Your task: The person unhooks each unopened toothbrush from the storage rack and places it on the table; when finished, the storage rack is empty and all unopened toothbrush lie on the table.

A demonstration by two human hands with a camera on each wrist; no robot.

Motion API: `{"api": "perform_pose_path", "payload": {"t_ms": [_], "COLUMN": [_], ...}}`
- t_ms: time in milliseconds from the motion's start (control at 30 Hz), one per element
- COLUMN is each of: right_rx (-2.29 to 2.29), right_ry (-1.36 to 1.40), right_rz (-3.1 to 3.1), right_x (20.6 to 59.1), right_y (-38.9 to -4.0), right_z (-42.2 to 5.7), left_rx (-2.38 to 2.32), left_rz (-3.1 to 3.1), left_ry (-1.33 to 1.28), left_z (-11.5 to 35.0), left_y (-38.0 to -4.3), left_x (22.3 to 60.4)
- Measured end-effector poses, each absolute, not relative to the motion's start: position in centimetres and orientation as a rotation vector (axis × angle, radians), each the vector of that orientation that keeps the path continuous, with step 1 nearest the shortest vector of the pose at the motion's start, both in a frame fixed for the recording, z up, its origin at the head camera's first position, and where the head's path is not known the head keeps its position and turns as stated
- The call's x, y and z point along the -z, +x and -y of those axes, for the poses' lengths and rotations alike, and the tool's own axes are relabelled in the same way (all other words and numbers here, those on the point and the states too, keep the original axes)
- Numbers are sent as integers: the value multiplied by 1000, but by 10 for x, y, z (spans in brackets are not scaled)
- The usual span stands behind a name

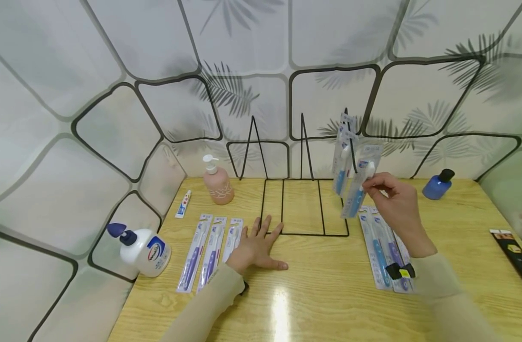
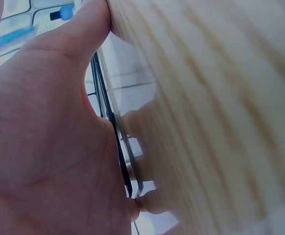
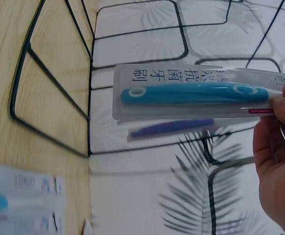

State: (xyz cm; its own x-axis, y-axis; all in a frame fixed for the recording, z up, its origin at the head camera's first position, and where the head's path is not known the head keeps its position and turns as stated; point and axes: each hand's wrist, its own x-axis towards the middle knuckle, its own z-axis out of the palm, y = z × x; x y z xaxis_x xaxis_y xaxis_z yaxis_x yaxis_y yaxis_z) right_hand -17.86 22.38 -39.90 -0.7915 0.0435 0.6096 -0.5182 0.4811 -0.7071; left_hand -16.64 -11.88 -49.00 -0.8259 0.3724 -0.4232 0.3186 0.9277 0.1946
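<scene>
My right hand [image 1: 395, 199] pinches the edge of a packaged blue toothbrush [image 1: 358, 194], held upright at the right prong of a black wire rack [image 1: 304, 233]. In the right wrist view, the thumb and fingers grip this blue toothbrush pack [image 3: 196, 95], and a purple toothbrush [image 3: 171, 129] shows behind it. Other toothbrush packs [image 1: 340, 175] hang farther back on the same prong. With fingers spread, my left hand [image 1: 256, 249] lies on the table, its fingertips at the rack's front left corner. The left wrist view shows the palm [image 2: 49, 132] beside the tabletop.
Packaged toothbrushes lie left [image 1: 194, 254] and right [image 1: 378, 251] on the wooden table [image 1: 312, 294]. At the left stand a white pump bottle [image 1: 146, 251], a pink pump bottle [image 1: 218, 185] and a small toothpaste tube [image 1: 183, 204]. A blue bottle [image 1: 436, 187] and a black box [image 1: 515, 254] are at right.
</scene>
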Motion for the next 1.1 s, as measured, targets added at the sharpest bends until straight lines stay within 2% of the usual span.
{"api": "perform_pose_path", "payload": {"t_ms": [400, 700, 1100], "right_rx": [-1072, -897, -967], "right_ry": [109, -24, -52], "right_rz": [2473, 2932, 3203], "right_x": [404, 441, 473], "right_y": [-152, -150, -161], "right_z": [-307, -363, -381], "left_rx": [-136, -156, -135], "left_rz": [-2624, -2617, -2630], "left_ry": [496, 496, 505], "left_z": [119, 120, 118], "left_y": [-166, -167, -165], "left_x": [489, 488, 488]}}
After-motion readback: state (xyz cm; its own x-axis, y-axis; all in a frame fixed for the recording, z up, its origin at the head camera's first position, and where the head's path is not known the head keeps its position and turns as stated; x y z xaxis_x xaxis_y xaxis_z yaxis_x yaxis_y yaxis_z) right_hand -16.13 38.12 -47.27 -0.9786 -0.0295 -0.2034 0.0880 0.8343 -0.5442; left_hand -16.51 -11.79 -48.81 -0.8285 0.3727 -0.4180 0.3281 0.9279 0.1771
